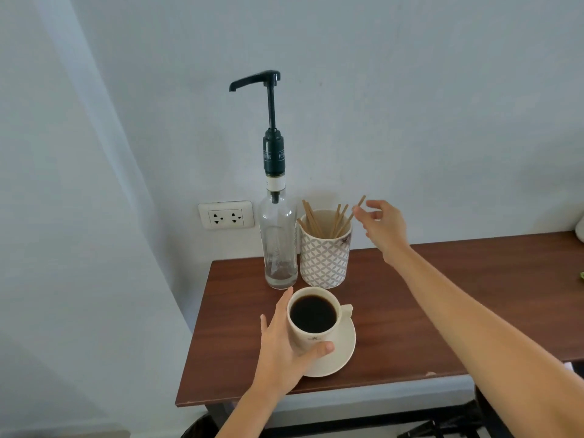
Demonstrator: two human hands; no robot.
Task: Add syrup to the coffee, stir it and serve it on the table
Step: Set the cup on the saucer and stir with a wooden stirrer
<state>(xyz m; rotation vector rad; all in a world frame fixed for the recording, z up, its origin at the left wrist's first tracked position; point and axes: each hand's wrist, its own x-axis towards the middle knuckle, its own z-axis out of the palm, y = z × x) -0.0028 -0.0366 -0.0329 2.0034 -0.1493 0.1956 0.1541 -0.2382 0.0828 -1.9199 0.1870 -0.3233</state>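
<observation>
A cream cup of black coffee [313, 314] stands on a cream saucer [339, 352] near the front left of the brown table [410, 311]. My left hand [284, 336] wraps around the cup's left side. Behind it stands a clear glass syrup bottle [278, 241] with a tall dark pump whose spout points left. To its right, a patterned holder [325, 257] contains several wooden stir sticks. My right hand [380, 226] reaches over the holder, its fingertips pinching the top of one stick [355, 210], which still stands in the holder.
A white wall socket [226, 215] sits on the wall left of the bottle. The wall runs close behind the table. The table's left edge lies just left of the bottle and cup. A white object [580, 229] peeks in at the far right.
</observation>
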